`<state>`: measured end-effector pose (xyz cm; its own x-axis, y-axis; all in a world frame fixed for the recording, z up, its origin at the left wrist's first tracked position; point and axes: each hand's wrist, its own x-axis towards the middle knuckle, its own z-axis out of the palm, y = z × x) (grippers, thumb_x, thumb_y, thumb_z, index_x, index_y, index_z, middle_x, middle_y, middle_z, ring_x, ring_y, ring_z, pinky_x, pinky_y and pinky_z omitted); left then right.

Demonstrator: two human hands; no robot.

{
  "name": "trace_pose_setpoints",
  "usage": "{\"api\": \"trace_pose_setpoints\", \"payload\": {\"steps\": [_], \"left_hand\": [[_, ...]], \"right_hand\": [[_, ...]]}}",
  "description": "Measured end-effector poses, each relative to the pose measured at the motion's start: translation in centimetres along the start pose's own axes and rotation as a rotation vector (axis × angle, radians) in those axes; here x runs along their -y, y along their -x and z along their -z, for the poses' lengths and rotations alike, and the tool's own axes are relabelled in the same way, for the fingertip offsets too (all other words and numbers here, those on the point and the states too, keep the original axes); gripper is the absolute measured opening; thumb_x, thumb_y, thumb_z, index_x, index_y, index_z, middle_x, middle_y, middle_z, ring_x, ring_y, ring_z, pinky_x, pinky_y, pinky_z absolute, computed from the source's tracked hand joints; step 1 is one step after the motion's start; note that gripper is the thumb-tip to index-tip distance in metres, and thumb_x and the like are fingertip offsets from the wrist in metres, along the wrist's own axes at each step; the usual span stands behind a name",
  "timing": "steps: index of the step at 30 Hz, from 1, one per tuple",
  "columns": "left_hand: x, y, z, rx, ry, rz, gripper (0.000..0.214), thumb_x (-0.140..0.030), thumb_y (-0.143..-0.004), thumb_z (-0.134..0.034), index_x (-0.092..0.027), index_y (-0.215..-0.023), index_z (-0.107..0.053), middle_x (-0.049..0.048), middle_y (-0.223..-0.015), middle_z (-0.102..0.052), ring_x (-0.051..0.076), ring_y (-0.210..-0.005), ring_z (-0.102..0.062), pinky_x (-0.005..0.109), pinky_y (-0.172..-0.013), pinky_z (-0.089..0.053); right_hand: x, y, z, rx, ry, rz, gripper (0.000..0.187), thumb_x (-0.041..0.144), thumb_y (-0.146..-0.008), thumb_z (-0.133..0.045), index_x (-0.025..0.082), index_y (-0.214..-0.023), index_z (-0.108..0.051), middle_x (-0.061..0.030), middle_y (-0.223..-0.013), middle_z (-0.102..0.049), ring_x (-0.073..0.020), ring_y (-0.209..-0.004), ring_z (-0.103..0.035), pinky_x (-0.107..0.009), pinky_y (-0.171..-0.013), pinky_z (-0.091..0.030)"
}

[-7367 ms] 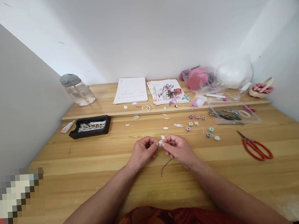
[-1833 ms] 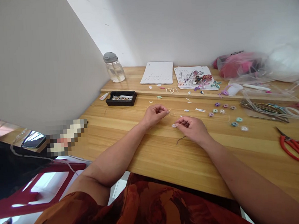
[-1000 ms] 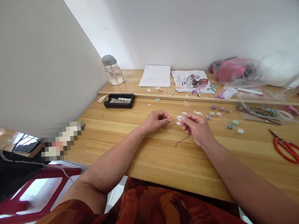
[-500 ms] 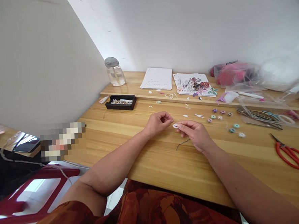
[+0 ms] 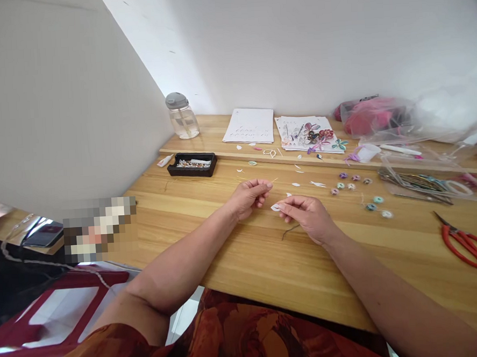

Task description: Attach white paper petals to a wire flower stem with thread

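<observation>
Over the middle of the table, my left hand (image 5: 251,199) is closed, thumb against fingers, on a thin golden wire (image 5: 274,180) that sticks out past the fingertips. My right hand (image 5: 308,216), just right of it, pinches a small white leaf-shaped piece (image 5: 275,207). A small gap lies between the two hands. Below the right hand a short dark thread (image 5: 289,230) shows, its other end hidden by the hand. More white cut pieces (image 5: 295,184) lie just beyond the fingers.
Thread bobbins (image 5: 370,207) and red-handled scissors (image 5: 466,242) lie to the right, near a clear bag of tools (image 5: 420,186). A black bead tray (image 5: 192,171) sits at left. A raised shelf behind bears a bottle (image 5: 183,120), paper sheets (image 5: 248,126) and wire flowers (image 5: 319,136).
My left hand has turned slightly, and the golden wire now points up and right. My right hand has shifted a little left and down with the white piece, which shows more fully.
</observation>
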<state>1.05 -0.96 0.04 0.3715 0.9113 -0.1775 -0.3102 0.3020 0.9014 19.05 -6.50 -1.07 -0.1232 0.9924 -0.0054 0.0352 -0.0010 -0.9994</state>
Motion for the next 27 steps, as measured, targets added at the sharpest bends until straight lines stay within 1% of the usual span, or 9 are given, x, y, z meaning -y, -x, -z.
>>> {"api": "trace_pose_setpoints", "payload": {"steps": [3, 5, 8, 10, 14, 18, 21, 23, 27], "left_hand": [[-0.1, 0.0, 0.0, -0.060, -0.124, -0.043, 0.032, -0.035, -0.065, -0.084, -0.014, -0.073, -0.061, -0.0042, -0.055, -0.054, 0.001, -0.040, -0.036, 0.016, -0.040, -0.023], [0.0, 0.1, -0.1, -0.056, -0.174, -0.052, 0.032, -0.037, -0.065, -0.083, -0.014, -0.071, -0.061, -0.0044, -0.054, -0.053, 0.002, -0.040, -0.036, 0.018, -0.040, -0.022], [0.5, 0.3, -0.6, -0.009, -0.206, -0.030, 0.033, -0.040, -0.065, -0.081, -0.014, -0.072, -0.063, -0.0039, -0.055, -0.054, 0.003, -0.041, -0.038, 0.019, -0.041, -0.024], [0.9, 0.5, -0.9, 0.039, -0.211, -0.008, 0.033, -0.040, -0.066, -0.080, -0.013, -0.077, -0.065, -0.0033, -0.057, -0.055, 0.003, -0.043, -0.041, 0.018, -0.042, -0.027], [1.3, 0.8, -1.2, 0.159, -0.199, 0.031, 0.035, -0.042, -0.068, -0.080, -0.011, -0.080, -0.066, -0.0015, -0.061, -0.058, 0.004, -0.046, -0.046, 0.017, -0.044, -0.033], [1.2, 0.9, -1.2, 0.144, -0.183, 0.080, 0.034, -0.038, -0.066, -0.082, -0.012, -0.077, -0.063, -0.0018, -0.060, -0.058, 0.003, -0.045, -0.045, 0.016, -0.042, -0.030], [1.0, 0.8, -1.2, 0.137, -0.184, 0.118, 0.030, -0.035, -0.067, -0.081, -0.013, -0.075, -0.062, -0.0018, -0.057, -0.058, 0.003, -0.040, -0.042, 0.016, -0.039, -0.027], [1.0, 0.7, -1.2, 0.108, -0.133, 0.103, 0.029, -0.035, -0.068, -0.080, -0.014, -0.075, -0.061, -0.0019, -0.056, -0.059, 0.003, -0.039, -0.042, 0.016, -0.037, -0.026], [1.0, 0.5, -1.1, 0.029, 0.028, 0.075, 0.031, -0.035, -0.068, -0.082, -0.013, -0.077, -0.063, -0.0011, -0.059, -0.061, 0.004, -0.043, -0.048, 0.014, -0.039, -0.029]], "right_hand": [[0.3, -0.2, 0.3, -0.094, -0.107, 0.047, 0.027, 0.043, -0.069, -0.084, 0.020, -0.081, -0.079, -0.0032, -0.071, -0.070, -0.0116, -0.061, -0.058, -0.025, -0.058, -0.046], [0.6, -0.3, 0.4, -0.131, -0.237, 0.070, 0.025, 0.041, -0.068, -0.086, 0.023, -0.083, -0.079, -0.0038, -0.087, -0.073, -0.0133, -0.070, -0.064, -0.025, -0.060, -0.049], [0.9, -0.1, 0.2, -0.115, -0.387, 0.068, 0.023, 0.039, -0.066, -0.087, 0.026, -0.082, -0.078, -0.0024, -0.112, -0.071, -0.0159, -0.082, -0.069, -0.026, -0.064, -0.053], [0.9, 0.0, 0.0, -0.090, -0.430, 0.067, 0.021, 0.039, -0.066, -0.087, 0.026, -0.081, -0.077, -0.0021, -0.105, -0.073, -0.0166, -0.083, -0.069, -0.027, -0.066, -0.054], [1.0, 0.1, -0.1, -0.098, -0.485, 0.068, 0.021, 0.038, -0.065, -0.088, 0.025, -0.077, -0.076, -0.0006, -0.076, -0.071, -0.0140, -0.072, -0.066, -0.026, -0.063, -0.054], [1.5, -0.1, 0.5, -0.169, -0.537, 0.078, 0.021, 0.036, -0.063, -0.089, 0.024, -0.075, -0.077, 0.0004, -0.070, -0.069, -0.0105, -0.063, -0.060, -0.023, -0.059, -0.051], [2.0, -0.3, 1.2, -0.229, -0.557, 0.101, 0.021, 0.035, -0.062, -0.090, 0.023, -0.074, -0.077, 0.0009, -0.070, -0.068, -0.0106, -0.063, -0.060, -0.024, -0.059, -0.051], [2.1, -0.3, 1.4, -0.243, -0.564, 0.118, 0.021, 0.034, -0.062, -0.090, 0.025, -0.076, -0.077, 0.0008, -0.074, -0.069, -0.0109, -0.066, -0.061, -0.024, -0.061, -0.052], [1.6, -0.1, 1.0, -0.165, -0.545, 0.107, 0.019, 0.035, -0.065, -0.088, 0.027, -0.079, -0.078, -0.0011, -0.107, -0.073, -0.0132, -0.077, -0.067, -0.026, -0.065, -0.054]]}}
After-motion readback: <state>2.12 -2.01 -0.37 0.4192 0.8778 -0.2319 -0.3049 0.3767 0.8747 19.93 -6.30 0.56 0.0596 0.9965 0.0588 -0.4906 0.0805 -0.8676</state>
